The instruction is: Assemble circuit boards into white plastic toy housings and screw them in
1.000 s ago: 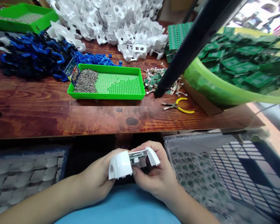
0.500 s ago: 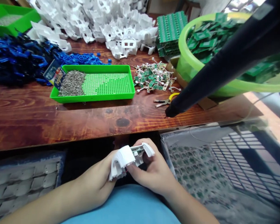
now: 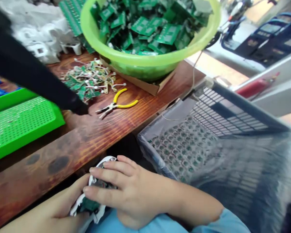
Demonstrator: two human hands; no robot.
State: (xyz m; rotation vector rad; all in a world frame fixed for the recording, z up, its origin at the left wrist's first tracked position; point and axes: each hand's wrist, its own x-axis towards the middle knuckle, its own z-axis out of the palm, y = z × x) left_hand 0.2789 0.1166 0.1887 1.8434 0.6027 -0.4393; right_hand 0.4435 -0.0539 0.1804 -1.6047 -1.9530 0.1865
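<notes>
1. In the head view, the front edge of the wooden table [image 3: 82, 139] slants from lower left to upper right, and both hands work on the person's side of it.
2. A strip of wood runs between that edge and the green tray [image 3: 59, 119], reaching the yellow-handled pliers [image 3: 113, 105], whose handles stand apart.
3. A black pole [image 3: 38, 72] slants in from the upper left, its tip just left of the pliers.
4. Farther back stands a yellow-green bowl [image 3: 145, 60] of circuit boards, beside a heap of small wired boards [image 3: 89, 79].
5. A dark gap separates the hands from the near corner of the plastic-lined crate [image 3: 247, 127] on the right.
6. The white housing [image 3: 101, 214] is between the hands, over the blue clothing [image 3: 145, 225], a green board [image 3: 88, 204] showing inside it.
7. The left hand [image 3: 68, 202] is clamped on the housing's left side; the right hand [image 3: 132, 189] lies across its top, fingers touching it, but whether it grips cannot be told.
</notes>
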